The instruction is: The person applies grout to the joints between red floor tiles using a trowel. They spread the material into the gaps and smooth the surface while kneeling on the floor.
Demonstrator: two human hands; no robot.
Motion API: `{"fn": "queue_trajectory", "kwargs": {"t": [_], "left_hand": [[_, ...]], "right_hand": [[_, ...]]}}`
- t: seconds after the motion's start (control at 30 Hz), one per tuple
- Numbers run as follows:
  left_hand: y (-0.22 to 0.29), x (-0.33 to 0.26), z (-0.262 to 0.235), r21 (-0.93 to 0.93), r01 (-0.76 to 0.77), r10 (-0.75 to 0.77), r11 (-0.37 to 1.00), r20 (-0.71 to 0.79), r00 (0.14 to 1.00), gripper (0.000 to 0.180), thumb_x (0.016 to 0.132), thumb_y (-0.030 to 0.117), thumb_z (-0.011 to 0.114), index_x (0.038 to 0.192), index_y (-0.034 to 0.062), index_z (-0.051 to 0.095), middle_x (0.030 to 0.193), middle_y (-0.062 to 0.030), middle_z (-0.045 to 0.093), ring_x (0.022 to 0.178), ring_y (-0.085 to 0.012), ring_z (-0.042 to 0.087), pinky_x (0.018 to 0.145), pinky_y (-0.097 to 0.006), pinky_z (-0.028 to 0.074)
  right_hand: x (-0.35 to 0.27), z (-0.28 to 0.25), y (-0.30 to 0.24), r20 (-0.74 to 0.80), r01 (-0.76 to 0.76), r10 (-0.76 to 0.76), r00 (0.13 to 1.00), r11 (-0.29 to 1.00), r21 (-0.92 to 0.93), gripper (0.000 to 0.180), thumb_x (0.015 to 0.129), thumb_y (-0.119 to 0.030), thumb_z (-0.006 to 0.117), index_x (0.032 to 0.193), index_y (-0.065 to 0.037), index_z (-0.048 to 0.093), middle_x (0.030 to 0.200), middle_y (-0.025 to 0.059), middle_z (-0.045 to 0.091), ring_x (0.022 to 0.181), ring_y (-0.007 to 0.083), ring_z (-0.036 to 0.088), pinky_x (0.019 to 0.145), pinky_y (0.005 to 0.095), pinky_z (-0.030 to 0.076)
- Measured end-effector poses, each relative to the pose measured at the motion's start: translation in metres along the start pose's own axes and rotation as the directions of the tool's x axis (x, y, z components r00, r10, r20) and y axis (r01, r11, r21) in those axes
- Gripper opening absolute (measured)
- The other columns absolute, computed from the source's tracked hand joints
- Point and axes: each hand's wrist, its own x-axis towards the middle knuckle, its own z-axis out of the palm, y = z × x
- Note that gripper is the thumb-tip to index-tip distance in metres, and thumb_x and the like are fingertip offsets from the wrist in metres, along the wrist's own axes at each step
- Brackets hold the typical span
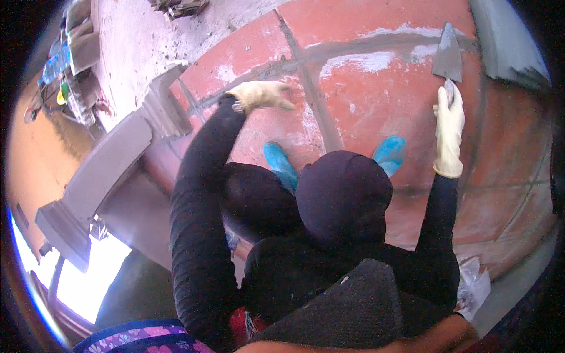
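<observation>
In a pale cream glove, my right hand (450, 129) is closed round the handle of a pointing trowel (449, 56). The trowel's grey, mortar-smeared blade points away from me over the red tiles, near a dark joint. My left hand (262, 96), gloved alike, reaches out over the red tiled floor (353, 112) with its fingers stretched and nothing in them. Whether it touches the tile is hard to make out. Grey mortar lines (318, 109) run between the tiles, and whitish smears mark several of them.
My blue boots (389, 154) stand on the tiles between my hands. To the left is a grey moulded ledge (109, 156). Rubble (179, 7) lies at the far edge, with assorted items (69, 59) at far left. A grey sheet-like piece (509, 38) sits far right, a clear plastic bag (472, 288) near right.
</observation>
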Motion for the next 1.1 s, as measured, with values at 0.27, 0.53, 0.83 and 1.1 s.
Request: {"fn": "queue_trajectory", "kwargs": {"t": [0.27, 0.53, 0.83, 1.1], "left_hand": [[-0.097, -0.046, 0.049, -0.525, -0.158, -0.423, 0.836, -0.802, 0.422, 0.073, 0.087, 0.034, 0.071, 0.144, -0.0029, 0.044, 0.137, -0.0256, 0.056, 0.129, -0.0330, 0.054, 0.108, -0.040, 0.042], [-0.154, -0.051, 0.193, -0.502, -0.320, -0.554, 0.804, -0.827, -0.094, 0.067, 0.094, 0.028, 0.067, 0.146, -0.0036, 0.039, 0.148, -0.0245, 0.044, 0.140, -0.0349, 0.040, 0.117, -0.044, 0.030], [-0.177, -0.034, 0.346, -0.881, -0.138, -0.887, 0.452, -0.428, -0.172, 0.071, 0.098, 0.041, 0.057, 0.150, -0.0015, 0.032, 0.154, -0.0266, 0.034, 0.145, -0.0407, 0.030, 0.117, -0.056, 0.024], [-0.215, -0.025, 0.473, -0.977, -0.102, -0.933, -0.189, 0.211, -0.293, 0.072, 0.102, 0.051, 0.036, 0.153, 0.0003, 0.029, 0.159, -0.0255, 0.025, 0.148, -0.0432, 0.022, 0.118, -0.058, 0.019]], "right_hand": [[-0.052, 0.091, 0.004, 0.032, 0.368, -0.406, 0.913, 0.790, -0.491, 0.045, 0.098, -0.038, 0.052, 0.135, -0.013, 0.052, 0.091, 0.0229, 0.070, 0.082, 0.0439, 0.068, 0.072, 0.0576, 0.051], [-0.070, 0.116, -0.014, -0.037, 0.382, -0.476, 0.879, 0.748, -0.543, 0.044, 0.099, -0.035, 0.053, 0.133, -0.009, 0.056, 0.107, 0.0160, 0.071, 0.088, 0.0321, 0.070, 0.080, 0.0409, 0.054], [-0.133, 0.170, -0.015, 0.408, 0.470, -0.262, 0.874, 0.665, -0.580, 0.047, 0.097, -0.033, 0.060, 0.137, -0.010, 0.056, 0.133, 0.0164, 0.061, 0.124, 0.0338, 0.057, 0.104, 0.0373, 0.045], [-0.051, 0.168, -0.107, 0.088, 0.452, -0.474, 0.876, 0.743, -0.494, 0.055, 0.096, -0.039, 0.061, 0.137, -0.004, 0.054, 0.132, 0.0168, 0.062, 0.115, 0.0279, 0.062, 0.098, 0.0370, 0.048]]}}
